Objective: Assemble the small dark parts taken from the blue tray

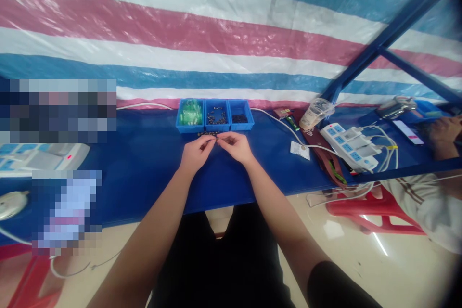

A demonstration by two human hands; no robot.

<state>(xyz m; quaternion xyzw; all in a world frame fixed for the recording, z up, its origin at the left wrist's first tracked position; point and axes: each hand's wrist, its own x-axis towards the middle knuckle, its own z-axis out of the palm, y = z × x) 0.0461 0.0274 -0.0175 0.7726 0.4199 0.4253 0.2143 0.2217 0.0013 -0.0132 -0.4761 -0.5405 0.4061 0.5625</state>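
Note:
My left hand (pixel 197 152) and my right hand (pixel 236 146) meet above the blue tabletop, fingertips pinched together on something too small to make out. Just behind the fingertips lies a small pile of dark, brassy parts (pixel 209 133). Beyond it stand three blue bins side by side. The left bin (pixel 190 129) holds green pieces (pixel 190 113), some in clear wrapping. In the middle bin (pixel 217 126) are small metallic parts (pixel 221 118), and the right bin (pixel 241 126) contains small dark pieces (pixel 239 119).
Right of the bins are a plastic cup (pixel 314 114), a brown bag (pixel 317 147), a small white packet (pixel 300 150) and a power strip (pixel 348 147) with white cables. Another power strip (pixel 43 159) lies left. A co-worker's hand (pixel 445 130) is at far right, near a phone (pixel 407 132).

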